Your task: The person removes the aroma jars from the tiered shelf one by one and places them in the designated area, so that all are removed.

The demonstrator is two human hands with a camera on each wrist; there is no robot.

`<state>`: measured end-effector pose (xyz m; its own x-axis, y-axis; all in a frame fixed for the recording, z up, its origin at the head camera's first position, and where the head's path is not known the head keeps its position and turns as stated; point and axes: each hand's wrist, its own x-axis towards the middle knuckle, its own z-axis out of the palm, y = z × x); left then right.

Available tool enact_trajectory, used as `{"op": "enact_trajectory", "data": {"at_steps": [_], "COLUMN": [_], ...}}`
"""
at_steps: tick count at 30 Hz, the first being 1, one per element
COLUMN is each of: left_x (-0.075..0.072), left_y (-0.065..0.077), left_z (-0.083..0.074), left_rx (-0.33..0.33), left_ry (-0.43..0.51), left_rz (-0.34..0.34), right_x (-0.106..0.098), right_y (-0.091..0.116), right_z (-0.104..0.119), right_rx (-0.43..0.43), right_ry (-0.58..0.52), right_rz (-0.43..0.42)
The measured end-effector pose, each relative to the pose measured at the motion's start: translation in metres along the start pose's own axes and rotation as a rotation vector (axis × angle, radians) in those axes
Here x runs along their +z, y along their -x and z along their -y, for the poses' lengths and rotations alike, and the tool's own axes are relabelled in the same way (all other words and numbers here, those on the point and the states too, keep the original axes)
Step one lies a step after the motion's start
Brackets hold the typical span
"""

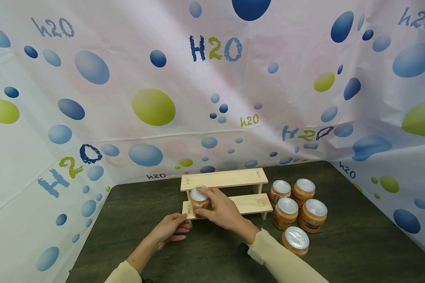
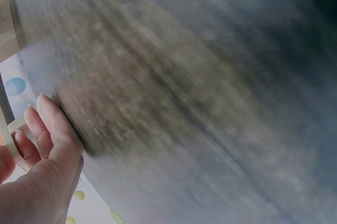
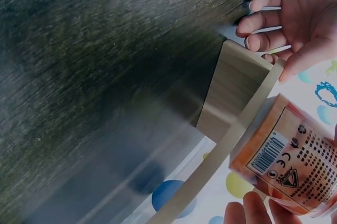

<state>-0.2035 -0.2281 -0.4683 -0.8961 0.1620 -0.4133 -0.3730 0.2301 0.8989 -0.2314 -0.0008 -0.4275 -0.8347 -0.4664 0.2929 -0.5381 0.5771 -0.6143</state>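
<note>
A two-tier wooden shelf stands on the dark table, its lower board in front of the higher one. My right hand grips an orange can with a silver lid at the left end of the lower board. In the right wrist view, that can shows a barcode and printed text, and its base is close to the board; contact is hard to tell. My left hand pinches the lower board's left front corner between thumb and forefinger, its other fingers loosely bent. The left wrist view shows this hand beside the shelf's edge.
Several similar orange cans stand upright in a group to the right of the shelf, with one can nearest the front. A printed white sheet with coloured dots and lettering hangs behind and beside the dark table.
</note>
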Motion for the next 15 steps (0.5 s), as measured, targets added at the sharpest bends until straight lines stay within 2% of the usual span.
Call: {"op": "enact_trajectory", "data": {"at_steps": [15], "left_x": [-0.0001], "left_y": [0.0001], "left_z": [-0.0006], "left_rx": [-0.003], "left_ry": [0.002], "left_rz": [0.005], "right_x": [0.0025], "right_y": [0.0002], "right_z": [-0.0006], "right_rx": [-0.001], "right_ry": [-0.023], "right_rz": [-0.019]}}
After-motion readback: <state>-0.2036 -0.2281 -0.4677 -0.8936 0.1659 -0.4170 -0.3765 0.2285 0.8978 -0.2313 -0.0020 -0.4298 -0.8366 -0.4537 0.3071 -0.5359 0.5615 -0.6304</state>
